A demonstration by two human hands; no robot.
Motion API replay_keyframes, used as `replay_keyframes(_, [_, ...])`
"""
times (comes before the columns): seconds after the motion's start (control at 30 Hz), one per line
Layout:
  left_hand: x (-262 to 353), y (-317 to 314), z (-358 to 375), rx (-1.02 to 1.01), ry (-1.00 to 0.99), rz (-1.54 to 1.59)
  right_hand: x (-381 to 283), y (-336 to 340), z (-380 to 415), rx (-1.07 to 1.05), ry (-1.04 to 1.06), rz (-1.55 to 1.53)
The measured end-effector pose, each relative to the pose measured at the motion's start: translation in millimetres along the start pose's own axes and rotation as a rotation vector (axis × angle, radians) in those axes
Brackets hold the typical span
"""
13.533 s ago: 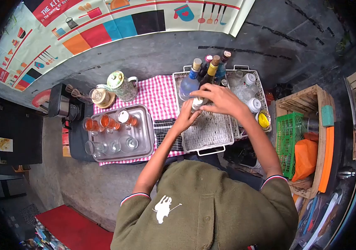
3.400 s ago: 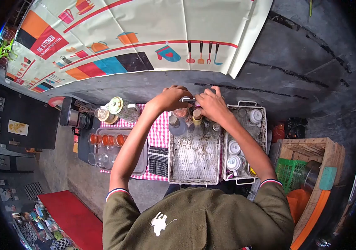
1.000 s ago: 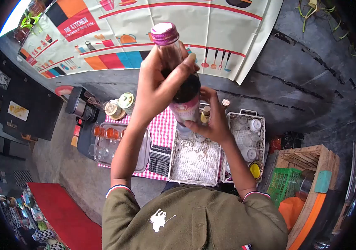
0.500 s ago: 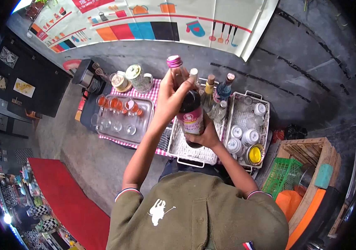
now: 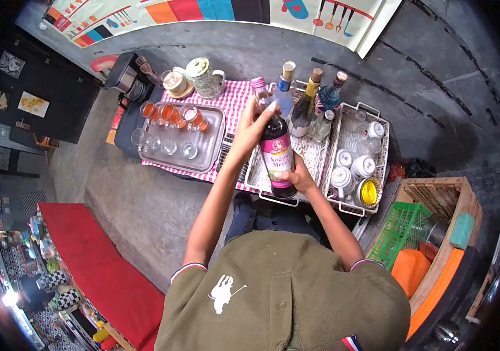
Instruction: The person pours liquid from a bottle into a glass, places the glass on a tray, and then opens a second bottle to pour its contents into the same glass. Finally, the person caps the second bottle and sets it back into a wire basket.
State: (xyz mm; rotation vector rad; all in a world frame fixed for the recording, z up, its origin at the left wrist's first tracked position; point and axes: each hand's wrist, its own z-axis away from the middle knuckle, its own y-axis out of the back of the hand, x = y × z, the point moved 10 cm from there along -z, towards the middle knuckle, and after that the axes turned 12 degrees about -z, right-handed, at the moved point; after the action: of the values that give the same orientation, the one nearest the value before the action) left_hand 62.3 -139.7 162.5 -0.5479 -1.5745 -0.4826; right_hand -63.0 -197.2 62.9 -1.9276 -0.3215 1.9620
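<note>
A dark wine bottle (image 5: 277, 153) with a pink cap and a pink label reading "Anggur Merah" is held tilted in front of me, above the white wicker tray (image 5: 256, 169). My left hand (image 5: 252, 127) wraps round its neck and shoulder. Lower down, my right hand (image 5: 301, 177) grips the side near the base, thumb on the label. Behind it stand a clear bottle with a blue label (image 5: 284, 93), a dark corked bottle (image 5: 305, 108), a blue bottle (image 5: 329, 95) and a small clear bottle (image 5: 322, 125).
Left, a metal tray (image 5: 206, 153) holds glasses, several with red liquid, on a checkered cloth (image 5: 238, 99). A lidded glass jar (image 5: 205, 79) stands behind. Right, a second wicker tray (image 5: 345, 105) holds white-lidded jars. A wooden crate (image 5: 437, 187) and a red-covered surface (image 5: 86, 251) flank me.
The view has tilted down, so the wall banner and trays shift in the picture. Both hands keep hold of the wine bottle, which sits lower and further right, with its label more fully visible.
</note>
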Motion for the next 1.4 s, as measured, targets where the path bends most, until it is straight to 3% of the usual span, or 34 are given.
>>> replay_keyframes(0.1, [-43,2,6,-0.078,0.154,0.098,14,-2,-3,0.046,0.019,-0.069])
replay_keyframes(0.27, [-66,11,9,-0.091,0.165,0.172,37,-6,-4,0.134,0.050,-0.006])
replay_keyframes(0.67, [-34,66,34,-0.078,-0.047,0.063,55,-53,-16,0.181,0.045,0.174])
replay_keyframes(0.8, [-19,61,34,-0.103,-0.155,-0.037,33,-54,-19,0.137,-0.052,0.519])
replay_keyframes(0.97, [-8,38,32,-0.133,-0.230,0.065,2,-25,-13,0.013,-0.042,0.323])
replay_keyframes(1.07, [-16,21,31,-0.128,-0.330,-0.042,-40,-3,-8,0.151,0.058,0.418])
replay_keyframes(1.17, [-33,1,30,-0.220,-0.270,-0.211,-67,3,-5,0.313,0.155,0.385])
replay_keyframes(1.4, [-81,-22,30,-0.227,-0.245,-0.303,-83,-4,7,0.346,0.308,0.645])
